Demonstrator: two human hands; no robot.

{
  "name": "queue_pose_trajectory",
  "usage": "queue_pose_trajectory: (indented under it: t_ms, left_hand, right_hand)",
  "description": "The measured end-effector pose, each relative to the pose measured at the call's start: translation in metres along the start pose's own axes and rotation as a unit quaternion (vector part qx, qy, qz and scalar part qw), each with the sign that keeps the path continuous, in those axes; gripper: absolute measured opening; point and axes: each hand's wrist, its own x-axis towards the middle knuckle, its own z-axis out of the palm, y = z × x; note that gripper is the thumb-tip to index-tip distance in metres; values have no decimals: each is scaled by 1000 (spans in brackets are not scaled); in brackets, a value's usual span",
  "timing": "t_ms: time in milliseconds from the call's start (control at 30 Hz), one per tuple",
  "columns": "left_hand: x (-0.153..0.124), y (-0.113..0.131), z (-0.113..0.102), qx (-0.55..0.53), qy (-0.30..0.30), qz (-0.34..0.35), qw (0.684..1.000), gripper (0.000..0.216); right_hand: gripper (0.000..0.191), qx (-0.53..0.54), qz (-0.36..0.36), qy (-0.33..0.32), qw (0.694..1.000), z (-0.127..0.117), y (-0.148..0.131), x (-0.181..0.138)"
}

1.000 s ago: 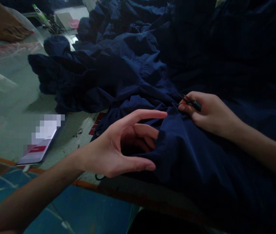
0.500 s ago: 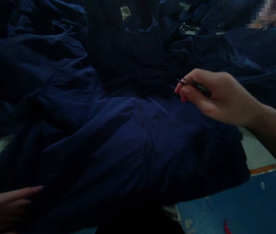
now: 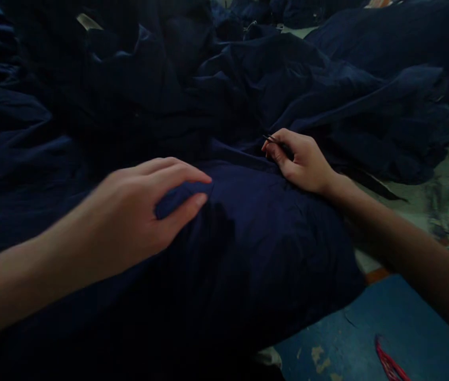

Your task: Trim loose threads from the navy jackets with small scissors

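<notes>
So the left hand (image 3: 137,209) is curled, with thumb and fingers pinching a rolled fold (image 3: 179,198) of a navy jacket (image 3: 248,248). The jacket lies right under that hand and runs across to the other one. The right hand (image 3: 299,164) is pressed together in a tight pinch around a small pointed tool (image 3: 272,139), and only the thin tip pokes out past the fingers. Honestly it's too dark and tiny to tell if that's snips or tweezers. Those fingers sit just on the jacket, near a crease.

Beyond both hands there's a big heap of navy clothes (image 3: 307,74), all bunched up. Past the right wrist you can see a pale tabletop (image 3: 438,174) with an orange edge (image 3: 377,275). Below that, under the right forearm, is a blue floor (image 3: 367,328) with a red strap (image 3: 386,360) lying on it.
</notes>
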Motion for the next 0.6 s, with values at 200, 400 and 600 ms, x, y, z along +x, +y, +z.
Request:
queue_pose_trajectory:
  t_ms: [200,400,600]
  left_hand:
    - [41,0,66,-6,-52,74,996,59]
    - [29,-3,62,14,-80,75,994,65]
    - [29,-8,58,34,-136,126,982,67]
  right_hand:
    - [15,51,4,10,999,6,10,-11]
    - [15,74,33,-13,997,2,10,-8]
    - [14,64,42,-16,997,1,9,-6]
